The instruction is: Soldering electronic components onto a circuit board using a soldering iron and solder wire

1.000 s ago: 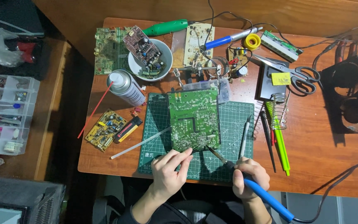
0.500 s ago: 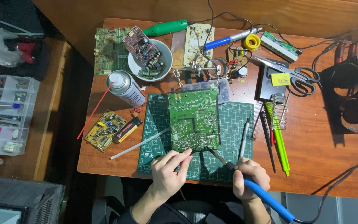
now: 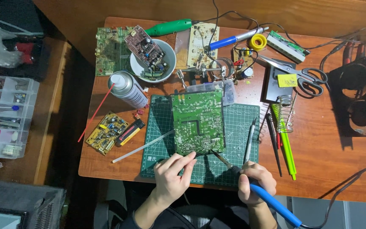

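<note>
While a green circuit board [image 3: 198, 123] lies solder-side up on a gridded green cutting mat [image 3: 238, 135], the left hand [image 3: 172, 176] pinches its fingertips at the board's near edge, closed around something too thin to make out. The right hand [image 3: 255, 183] is wrapped in a fist around the blue handle of a soldering iron [image 3: 250, 186], whose slim metal tip slants up to the board's lower right corner. Both hands sit at the near edge of a reddish wooden counter [image 3: 327, 169]. Left of the mat lie a white rod [image 3: 142, 146], a small yellow circuit board [image 3: 106, 132] and a silvery spray can [image 3: 128, 89] with a thin red straw. Behind it, a white round bowl [image 3: 168, 63] holds a brown board bristling with parts. To the right stand a coiled wire iron stand [image 3: 288, 112], black-handled scissors [image 3: 303, 76] and a yellow roll of tape [image 3: 258, 41]. Off the counter's left side sits a clear plastic compartment box [image 3: 5, 114].
</note>
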